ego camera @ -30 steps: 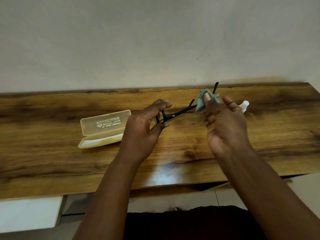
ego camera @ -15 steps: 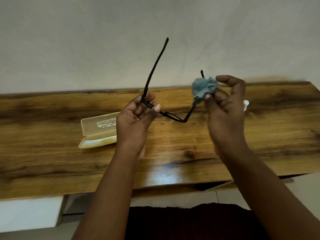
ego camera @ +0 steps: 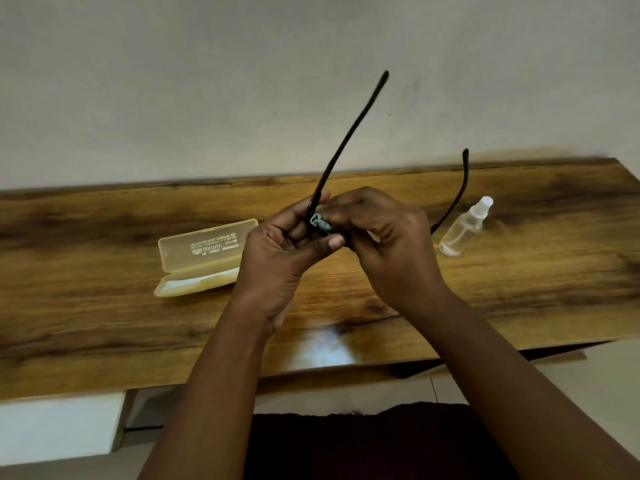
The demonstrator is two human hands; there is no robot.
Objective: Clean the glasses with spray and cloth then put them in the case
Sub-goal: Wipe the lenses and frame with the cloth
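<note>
Two hands meet above the wooden table (ego camera: 104, 244) in the head view. Left hand (ego camera: 277, 251) grips the black glasses (ego camera: 349, 133) at the frame, temples pointing up. Right hand (ego camera: 384, 237) pinches a blue-grey cloth (ego camera: 318, 221) against the frame. An open yellow case (ego camera: 204, 258) lies to the left on the table, and a clear spray bottle (ego camera: 465, 228) lies to the right.
</note>
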